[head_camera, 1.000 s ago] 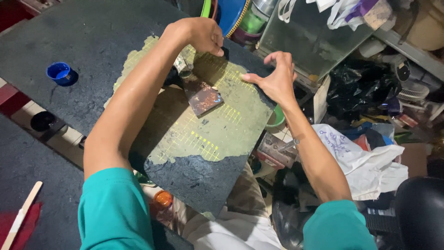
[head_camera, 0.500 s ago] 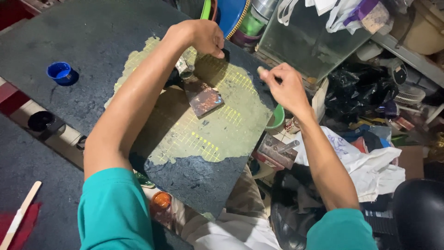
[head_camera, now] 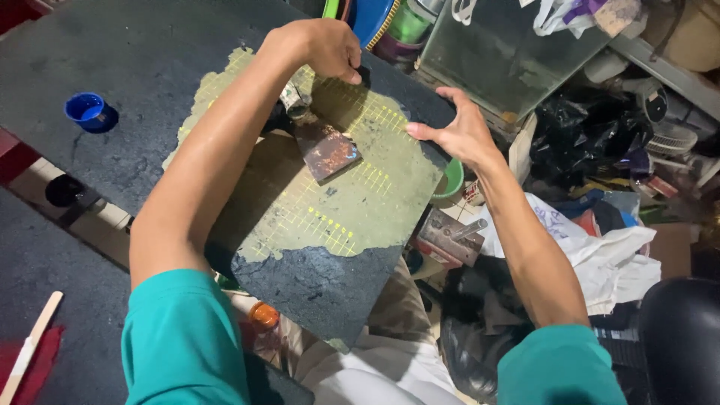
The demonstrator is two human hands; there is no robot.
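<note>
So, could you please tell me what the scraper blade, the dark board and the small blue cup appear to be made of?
The scraper blade looks like metal, dull and rust-brown in mottled patches. The dark board seems a stiff sheet, matt grey-black and speckled, smeared with yellow-green paste; whether stone, metal or coated wood, I cannot tell. The small blue cup looks like smooth, glossy plastic. The left hand grips the scraper's handle.

Scraper [head_camera: 324,146] flat on the board [head_camera: 322,277], mid-scene. Left hand [head_camera: 326,46] at the far end of its handle; right hand [head_camera: 457,131] on the board's right edge. Small cup [head_camera: 86,109] on the tabletop [head_camera: 90,45], far left. Wooden stick [head_camera: 30,345] near left. Bags [head_camera: 592,255] right of the board.
</note>
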